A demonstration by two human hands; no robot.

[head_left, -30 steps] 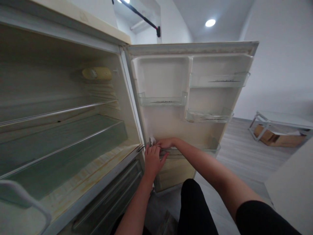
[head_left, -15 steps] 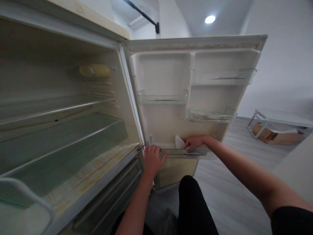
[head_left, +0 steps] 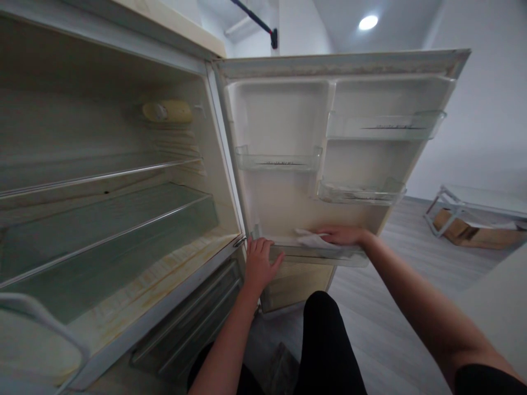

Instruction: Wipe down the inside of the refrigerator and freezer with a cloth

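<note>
My right hand (head_left: 341, 235) is closed on a white cloth (head_left: 316, 239), a thin crumpled piece, inside the bottom door shelf (head_left: 307, 253). The cloth's loose end sticks out to the left of the fingers, against the inner face of the fridge door (head_left: 284, 208). Over the left end of that clear shelf's rim, my left hand (head_left: 259, 262) has its fingers hooked, the thumb out to the right along the front. The hand's palm hides part of the shelf.
At left stands the open fridge compartment (head_left: 82, 126) with glass shelves and yellowish stains on its lower ledge (head_left: 152, 291). Higher door shelves (head_left: 280, 160) are clear plastic. My knee (head_left: 321, 329) is below the door. A white-framed table (head_left: 486, 200) with a cardboard box (head_left: 473, 227) stands right.
My right hand has shifted slightly right and flattened lower over the cloth, which now lies flatter in the shelf. My left hand keeps its place on the rim; the view has tilted a little.
</note>
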